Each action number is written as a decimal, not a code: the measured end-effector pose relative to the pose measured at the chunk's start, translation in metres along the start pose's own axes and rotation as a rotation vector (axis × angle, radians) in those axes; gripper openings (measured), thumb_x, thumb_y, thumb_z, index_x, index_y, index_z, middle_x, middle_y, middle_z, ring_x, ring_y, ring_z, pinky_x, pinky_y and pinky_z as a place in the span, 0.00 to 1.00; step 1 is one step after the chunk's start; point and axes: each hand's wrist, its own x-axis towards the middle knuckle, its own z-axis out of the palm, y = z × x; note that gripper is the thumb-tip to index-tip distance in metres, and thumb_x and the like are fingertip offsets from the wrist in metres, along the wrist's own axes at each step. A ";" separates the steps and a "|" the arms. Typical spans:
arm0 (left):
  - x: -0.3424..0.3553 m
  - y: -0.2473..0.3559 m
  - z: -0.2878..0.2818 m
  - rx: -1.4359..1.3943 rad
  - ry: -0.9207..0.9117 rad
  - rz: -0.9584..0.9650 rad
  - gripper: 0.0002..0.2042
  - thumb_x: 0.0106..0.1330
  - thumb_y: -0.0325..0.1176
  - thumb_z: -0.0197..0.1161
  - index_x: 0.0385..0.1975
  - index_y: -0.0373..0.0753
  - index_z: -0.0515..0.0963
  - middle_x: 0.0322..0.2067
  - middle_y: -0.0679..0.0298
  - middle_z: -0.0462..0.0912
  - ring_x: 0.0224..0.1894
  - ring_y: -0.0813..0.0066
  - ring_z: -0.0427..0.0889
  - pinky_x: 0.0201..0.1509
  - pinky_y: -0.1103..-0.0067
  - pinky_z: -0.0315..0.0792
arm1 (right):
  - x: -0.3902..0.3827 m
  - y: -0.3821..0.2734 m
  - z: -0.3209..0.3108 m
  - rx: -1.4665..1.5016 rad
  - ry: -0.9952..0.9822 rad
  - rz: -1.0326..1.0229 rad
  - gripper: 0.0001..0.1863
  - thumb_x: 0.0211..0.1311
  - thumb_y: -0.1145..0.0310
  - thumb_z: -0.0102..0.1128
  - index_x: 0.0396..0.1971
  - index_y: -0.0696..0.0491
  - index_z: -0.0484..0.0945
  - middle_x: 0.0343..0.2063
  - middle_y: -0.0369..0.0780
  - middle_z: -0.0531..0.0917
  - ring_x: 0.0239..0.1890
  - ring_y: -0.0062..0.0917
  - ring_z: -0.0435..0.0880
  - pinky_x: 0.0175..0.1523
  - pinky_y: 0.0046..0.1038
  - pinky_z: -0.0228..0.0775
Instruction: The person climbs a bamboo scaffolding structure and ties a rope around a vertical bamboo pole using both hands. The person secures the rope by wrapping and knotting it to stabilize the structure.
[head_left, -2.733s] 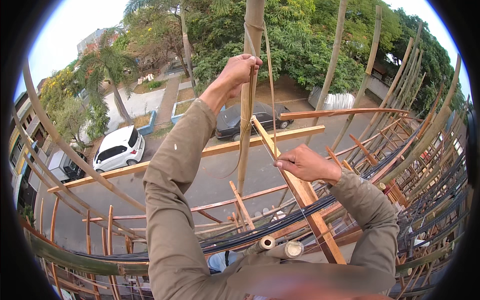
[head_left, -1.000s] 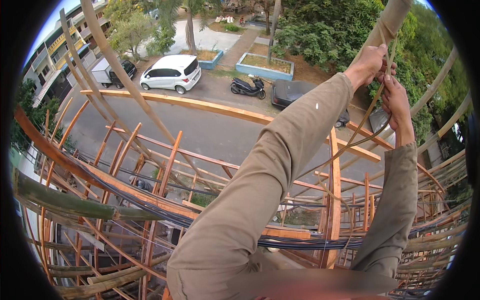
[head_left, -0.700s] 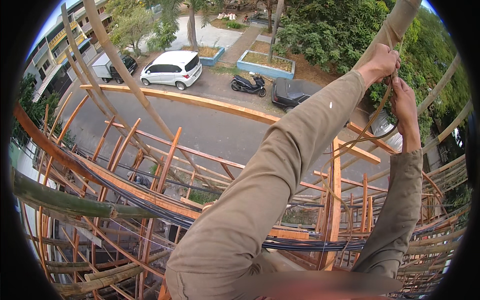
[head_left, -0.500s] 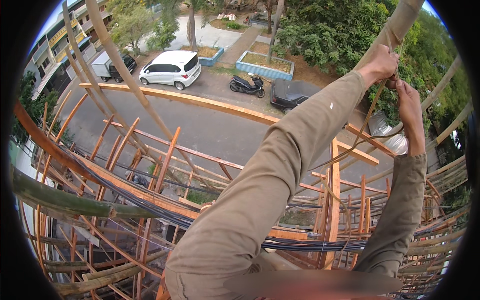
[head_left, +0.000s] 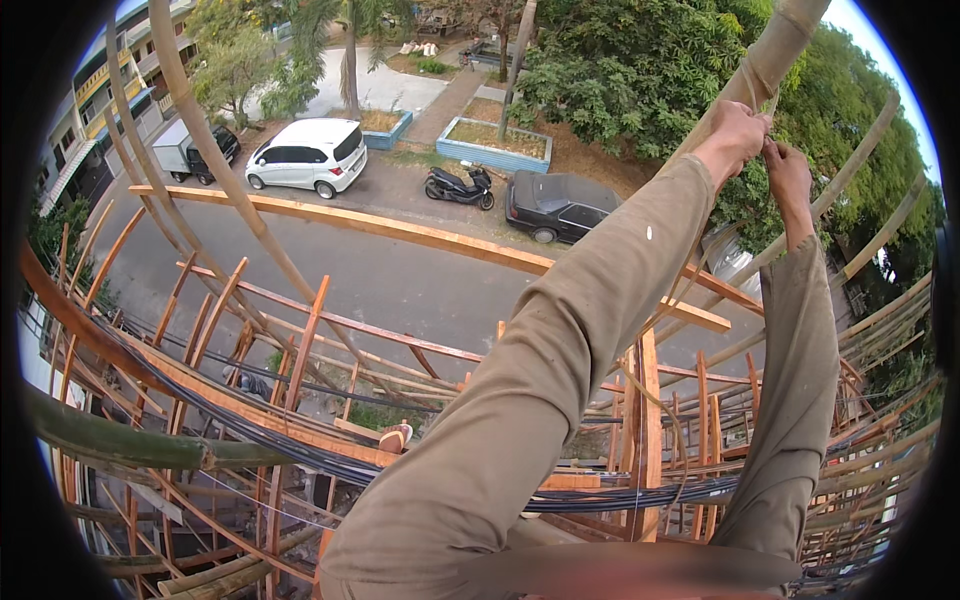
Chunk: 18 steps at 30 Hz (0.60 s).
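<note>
A thick bamboo pole slants up at the top right, with a thin tan cord looped round it. Just below that loop, my left hand is closed in a fist on the cord, against the pole. Close beside it on the right, my right hand pinches the cord at its fingertips. Loose strands of the cord hang behind my left sleeve and curve down past an upright timber post. The exact wrap between my hands is partly hidden by my fingers.
Below me stand wooden beams and bamboo scaffolding, with black cables running across. A sandalled foot rests on a plank. A thick green bamboo crosses at left. Down on the street are a white car, a motorbike and a dark car.
Both hands have shifted slightly left in view, and the right hand has risen closer to the left. The cord strands have dropped behind my left sleeve. The view has turned a little, uncovering the foot.
</note>
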 end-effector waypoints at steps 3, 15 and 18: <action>-0.006 0.003 -0.001 -0.005 -0.014 -0.043 0.09 0.68 0.30 0.64 0.32 0.29 0.77 0.20 0.57 0.81 0.16 0.75 0.77 0.15 0.74 0.63 | 0.010 -0.011 0.011 0.521 -0.207 0.271 0.20 0.73 0.55 0.52 0.35 0.57 0.83 0.29 0.37 0.84 0.23 0.23 0.77 0.31 0.27 0.68; 0.021 -0.035 0.019 -0.136 0.156 0.116 0.06 0.61 0.23 0.69 0.26 0.30 0.79 0.28 0.56 0.84 0.31 0.71 0.84 0.29 0.71 0.78 | 0.056 -0.037 0.005 1.273 -0.230 0.474 0.12 0.76 0.65 0.51 0.45 0.58 0.78 0.36 0.36 0.83 0.33 0.24 0.82 0.36 0.27 0.78; 0.015 -0.034 0.019 0.034 0.224 0.180 0.10 0.58 0.24 0.71 0.18 0.31 0.79 0.22 0.53 0.83 0.30 0.66 0.85 0.31 0.67 0.76 | 0.064 -0.029 0.006 1.268 -0.135 0.477 0.15 0.74 0.63 0.56 0.48 0.60 0.77 0.38 0.38 0.83 0.33 0.22 0.81 0.36 0.21 0.75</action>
